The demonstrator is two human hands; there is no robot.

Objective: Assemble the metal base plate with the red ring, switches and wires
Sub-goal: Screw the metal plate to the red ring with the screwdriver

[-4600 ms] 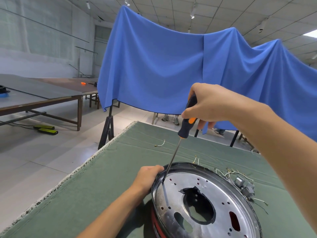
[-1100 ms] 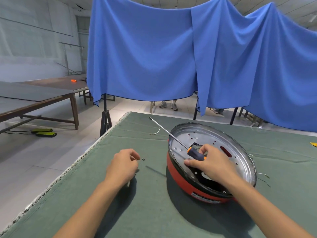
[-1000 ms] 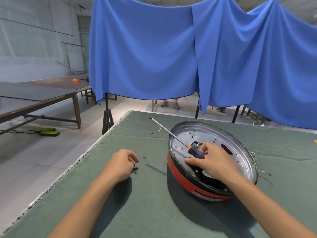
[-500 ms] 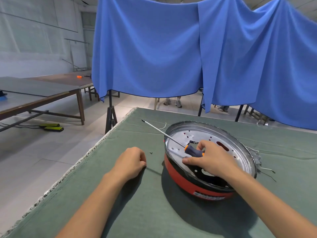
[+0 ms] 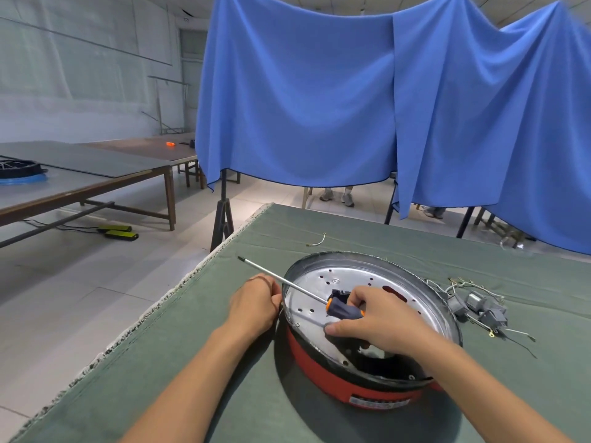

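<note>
The round metal base plate [image 5: 348, 274] sits in the red ring [image 5: 316, 370] on the green table cover. My right hand [image 5: 380, 326] rests over the plate and grips the screwdriver [image 5: 343, 310] by its dark and orange handle. The shaft lies across the rim, pointing up-left. My left hand [image 5: 256, 302] lies on the cover with curled fingers, touching the plate's left rim; whatever is inside it is hidden. A bundle of grey switches and wires [image 5: 476, 310] lies right of the plate.
A short loose wire [image 5: 316, 241] lies beyond the plate. The table's frayed left edge [image 5: 179, 292] runs diagonally. A black stand [image 5: 223, 219] holds a blue cloth [image 5: 319, 107] behind the table. Long tables [image 5: 80, 177] stand at the left.
My left hand moved right across the cover to the plate's rim, over where small screws lay. My right hand stays on the plate with the screwdriver, which earlier stood upright in it.
</note>
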